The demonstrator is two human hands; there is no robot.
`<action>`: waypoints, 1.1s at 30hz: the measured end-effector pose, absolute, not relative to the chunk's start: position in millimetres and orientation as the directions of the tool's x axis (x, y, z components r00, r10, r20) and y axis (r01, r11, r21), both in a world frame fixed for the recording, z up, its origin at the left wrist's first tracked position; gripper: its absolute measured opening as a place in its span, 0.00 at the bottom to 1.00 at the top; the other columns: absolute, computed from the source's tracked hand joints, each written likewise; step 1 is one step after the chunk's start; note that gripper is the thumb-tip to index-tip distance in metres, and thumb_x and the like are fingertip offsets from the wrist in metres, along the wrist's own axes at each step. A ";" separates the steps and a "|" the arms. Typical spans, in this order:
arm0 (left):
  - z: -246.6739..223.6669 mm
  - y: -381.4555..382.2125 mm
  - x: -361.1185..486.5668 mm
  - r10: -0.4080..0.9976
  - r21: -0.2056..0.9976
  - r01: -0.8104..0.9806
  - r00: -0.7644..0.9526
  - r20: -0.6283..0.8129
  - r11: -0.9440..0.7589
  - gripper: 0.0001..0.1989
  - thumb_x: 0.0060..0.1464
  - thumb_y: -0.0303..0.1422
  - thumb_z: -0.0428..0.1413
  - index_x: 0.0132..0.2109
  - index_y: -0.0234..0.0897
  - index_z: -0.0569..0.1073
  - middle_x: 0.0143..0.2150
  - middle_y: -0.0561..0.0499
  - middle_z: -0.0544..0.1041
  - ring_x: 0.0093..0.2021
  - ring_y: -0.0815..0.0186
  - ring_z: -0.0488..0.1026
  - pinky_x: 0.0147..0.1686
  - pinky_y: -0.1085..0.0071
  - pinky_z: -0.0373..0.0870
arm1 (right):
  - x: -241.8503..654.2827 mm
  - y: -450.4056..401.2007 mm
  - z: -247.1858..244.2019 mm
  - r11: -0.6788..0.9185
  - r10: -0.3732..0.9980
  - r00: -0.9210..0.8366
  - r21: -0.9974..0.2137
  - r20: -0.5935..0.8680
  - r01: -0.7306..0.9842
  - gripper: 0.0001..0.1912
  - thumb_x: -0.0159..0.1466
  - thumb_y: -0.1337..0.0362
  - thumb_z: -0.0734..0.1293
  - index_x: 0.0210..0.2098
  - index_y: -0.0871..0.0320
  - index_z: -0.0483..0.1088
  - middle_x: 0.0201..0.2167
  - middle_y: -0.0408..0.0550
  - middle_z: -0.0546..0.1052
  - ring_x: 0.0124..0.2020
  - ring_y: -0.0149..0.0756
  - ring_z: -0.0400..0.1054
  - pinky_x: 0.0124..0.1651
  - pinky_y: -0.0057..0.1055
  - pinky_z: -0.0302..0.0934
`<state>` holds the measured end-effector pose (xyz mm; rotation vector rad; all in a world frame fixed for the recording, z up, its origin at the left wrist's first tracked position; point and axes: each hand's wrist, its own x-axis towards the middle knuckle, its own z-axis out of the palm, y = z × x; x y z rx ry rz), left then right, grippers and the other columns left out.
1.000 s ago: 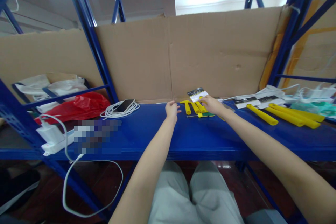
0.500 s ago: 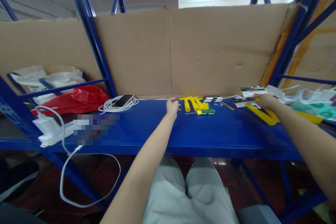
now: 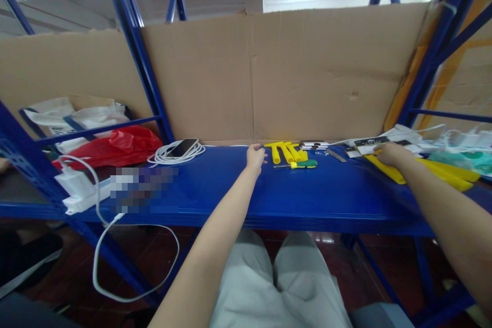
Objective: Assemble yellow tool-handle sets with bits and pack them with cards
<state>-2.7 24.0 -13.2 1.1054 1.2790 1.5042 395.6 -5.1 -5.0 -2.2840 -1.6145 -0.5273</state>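
My left hand (image 3: 255,159) is held over the back of the blue shelf, fingers curled in a pinch; whatever they hold is too small to make out. Just right of it lie several yellow T-shaped handles (image 3: 287,152) and a green-and-yellow screwdriver (image 3: 305,164). My right hand (image 3: 389,155) is at the pile on the right, fingers closed at the edge of black-and-white packets (image 3: 371,142) and long yellow plastic pieces (image 3: 446,171). What its fingers grip is hidden. Between the hands are a flat metal strip (image 3: 337,155), tiny metal parts (image 3: 321,152) and small black-and-white pieces (image 3: 313,145).
A phone (image 3: 183,148) rests on a coiled white cable (image 3: 157,156). At the left stand a power strip with a white charger (image 3: 73,180) and a red bag (image 3: 119,144). Cardboard (image 3: 326,72) walls the back of the blue shelf (image 3: 292,202). Green plastic (image 3: 461,161) lies far right.
My right hand has shifted slightly at the pile; the packets and yellow pieces beneath it have changed position, and the yellow pieces lie further right. My left hand stays nearly in place.
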 end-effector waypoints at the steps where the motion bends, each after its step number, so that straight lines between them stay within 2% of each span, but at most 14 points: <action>1: -13.4 24.1 -2.5 0.965 0.992 -0.060 -0.245 0.094 -0.112 0.16 0.50 0.20 0.51 0.46 0.35 0.69 0.51 0.42 0.72 0.28 0.72 0.74 0.18 0.81 0.62 | 387.3 -6.8 -2.1 -0.357 0.854 0.334 -0.018 0.399 0.934 0.16 0.57 0.71 0.64 0.42 0.63 0.78 0.44 0.69 0.76 0.40 0.47 0.72 0.38 0.36 0.62; 2: -13.6 24.4 -2.4 0.965 0.992 -0.059 -0.245 0.092 -0.110 0.16 0.50 0.20 0.51 0.46 0.35 0.69 0.51 0.43 0.72 0.28 0.72 0.74 0.18 0.80 0.62 | 377.3 -8.3 1.2 -0.356 0.864 0.334 -0.012 0.376 0.935 0.18 0.59 0.70 0.62 0.46 0.64 0.77 0.48 0.69 0.74 0.45 0.48 0.71 0.41 0.36 0.62; 4: -14.4 25.4 -2.1 0.964 0.993 -0.049 -0.246 0.095 -0.110 0.16 0.50 0.20 0.51 0.46 0.35 0.70 0.50 0.43 0.73 0.28 0.71 0.74 0.19 0.80 0.63 | 353.6 -9.0 8.0 -0.312 0.892 0.294 -0.002 0.343 0.950 0.19 0.62 0.69 0.59 0.49 0.63 0.75 0.50 0.68 0.73 0.49 0.49 0.70 0.45 0.38 0.62; 7: -17.6 27.5 -2.5 0.969 0.993 0.032 -0.219 0.114 -0.110 0.15 0.50 0.20 0.51 0.45 0.35 0.71 0.48 0.43 0.74 0.31 0.68 0.76 0.23 0.77 0.67 | 316.0 -2.7 13.8 -0.236 0.905 0.220 -0.001 0.364 0.972 0.20 0.64 0.68 0.57 0.48 0.62 0.75 0.49 0.64 0.75 0.49 0.49 0.71 0.46 0.38 0.63; 9: -21.7 28.3 -2.9 0.974 0.975 0.174 -0.159 0.164 -0.136 0.14 0.49 0.20 0.52 0.43 0.36 0.73 0.46 0.43 0.76 0.37 0.63 0.77 0.30 0.72 0.72 | 294.2 5.2 13.0 -0.158 0.913 0.147 -0.002 0.380 0.987 0.19 0.63 0.68 0.57 0.47 0.59 0.76 0.48 0.59 0.77 0.49 0.47 0.71 0.48 0.36 0.63; 11: -27.5 28.5 -2.8 0.959 0.897 0.370 -0.050 0.278 -0.241 0.14 0.47 0.19 0.53 0.40 0.36 0.75 0.46 0.43 0.77 0.45 0.59 0.75 0.43 0.67 0.71 | 276.8 13.7 8.9 -0.084 0.907 0.089 -0.031 0.412 0.996 0.18 0.63 0.67 0.58 0.46 0.58 0.76 0.47 0.56 0.77 0.48 0.46 0.72 0.48 0.37 0.64; 13: -34.4 28.6 -1.7 0.911 0.779 0.493 0.079 0.404 -0.388 0.16 0.44 0.18 0.54 0.40 0.39 0.77 0.49 0.44 0.76 0.55 0.57 0.70 0.54 0.66 0.64 | 264.6 20.6 2.0 -0.024 0.889 0.062 -0.089 0.454 0.996 0.18 0.62 0.67 0.58 0.45 0.58 0.77 0.46 0.56 0.78 0.48 0.46 0.72 0.48 0.37 0.64; 16: -44.4 31.1 0.8 0.886 0.661 0.595 0.239 0.398 -0.458 0.18 0.47 0.24 0.56 0.46 0.41 0.76 0.57 0.44 0.72 0.61 0.59 0.65 0.60 0.65 0.58 | 256.5 26.1 -11.3 0.053 0.847 0.048 -0.174 0.529 0.983 0.18 0.62 0.69 0.58 0.44 0.59 0.77 0.46 0.55 0.78 0.47 0.43 0.73 0.50 0.35 0.64; 21: -53.3 38.7 1.4 0.853 0.635 0.576 0.270 0.448 -0.515 0.15 0.48 0.34 0.59 0.45 0.43 0.76 0.58 0.44 0.72 0.61 0.58 0.65 0.60 0.61 0.57 | 264.6 24.5 -27.4 0.191 0.863 -0.027 -0.277 0.504 0.942 0.15 0.59 0.69 0.61 0.40 0.57 0.78 0.41 0.50 0.80 0.42 0.39 0.74 0.48 0.33 0.65; 25: -51.5 35.3 0.5 0.866 0.643 0.585 0.270 0.421 -0.495 0.10 0.51 0.30 0.57 0.42 0.43 0.76 0.58 0.47 0.71 0.60 0.57 0.66 0.61 0.58 0.55 | 269.4 21.0 -27.0 0.218 0.866 -0.005 -0.369 0.500 0.903 0.12 0.58 0.69 0.63 0.36 0.57 0.78 0.39 0.50 0.80 0.43 0.40 0.74 0.50 0.35 0.65; 28: -44.6 26.8 1.0 0.867 0.631 0.600 0.265 0.423 -0.491 0.09 0.53 0.28 0.55 0.41 0.42 0.76 0.56 0.46 0.73 0.58 0.59 0.68 0.60 0.64 0.58 | 265.5 19.5 -24.6 0.212 0.880 0.002 -0.396 0.476 0.893 0.12 0.58 0.70 0.63 0.36 0.59 0.78 0.39 0.50 0.80 0.43 0.40 0.74 0.50 0.36 0.65; 30: -37.9 20.3 0.8 0.877 0.556 0.692 0.256 0.408 -0.460 0.09 0.55 0.29 0.53 0.41 0.39 0.76 0.52 0.43 0.74 0.54 0.58 0.71 0.58 0.66 0.60 | 261.9 18.7 -24.1 0.208 0.888 0.002 -0.406 0.460 0.890 0.12 0.58 0.71 0.63 0.37 0.60 0.78 0.39 0.51 0.80 0.43 0.40 0.74 0.50 0.36 0.65; 33: -27.0 11.5 -1.8 0.914 0.381 0.861 0.199 0.354 -0.336 0.12 0.57 0.30 0.50 0.46 0.38 0.75 0.52 0.39 0.71 0.52 0.54 0.72 0.54 0.62 0.63 | 258.9 17.6 -24.5 0.197 0.892 0.015 -0.419 0.452 0.886 0.12 0.58 0.71 0.63 0.38 0.60 0.77 0.39 0.52 0.80 0.42 0.41 0.74 0.49 0.36 0.66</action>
